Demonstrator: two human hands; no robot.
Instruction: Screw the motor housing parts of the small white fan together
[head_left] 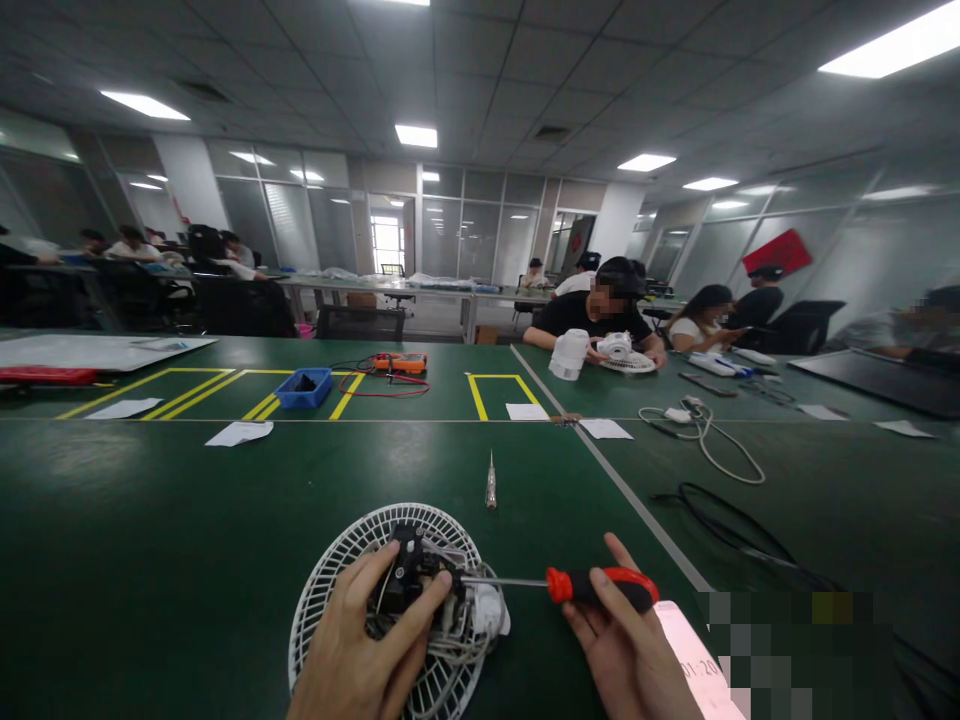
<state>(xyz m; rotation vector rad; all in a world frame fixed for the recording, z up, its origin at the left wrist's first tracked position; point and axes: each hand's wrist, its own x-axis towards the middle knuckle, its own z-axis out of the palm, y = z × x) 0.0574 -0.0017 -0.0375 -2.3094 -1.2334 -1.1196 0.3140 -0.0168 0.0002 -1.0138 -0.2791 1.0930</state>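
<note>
My left hand (375, 625) grips the black housing (405, 560) of a small fan's inner mechanism, thumb and fingers on either side. Beneath it lies a round white fan grille (315, 590), with white cable and a white plastic part (489, 610) at its right. In my right hand (619, 625) is a red and black screwdriver (600, 586), held by the handle and level. Its shaft points left and the tip reaches the mechanism; the exact contact point is too small to make out. A small clear-handled screwdriver (491, 485) lies on the table beyond the grille.
A lit phone (697, 660) lies right of my right hand. Farther off are a blue bin (303, 388), an orange multimeter (401, 363), paper slips (240, 432), a white cable (705, 430) and black cables (750, 530). Across the green table, a person (600, 310) handles another fan.
</note>
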